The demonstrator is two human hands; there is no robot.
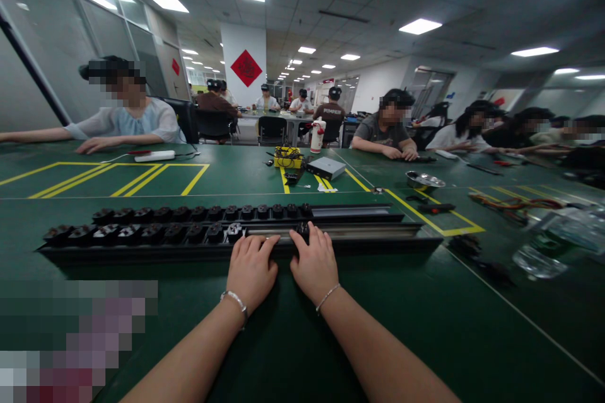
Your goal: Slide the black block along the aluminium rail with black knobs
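A long black power strip housing lies across the green table in front of me, its left part filled with several black socket modules. A second strip with a row of modules lies just behind it. My left hand rests on the near rail, fingers curled over its edge. Close beside it, my right hand pinches a black socket module in the channel. Both wrists wear thin bracelets.
A metal bowl, a grey box, a yellow cable bundle and red-orange wires lie further back. Clear plastic bags sit at right. Several people work around the tables, one at far left near a white power strip.
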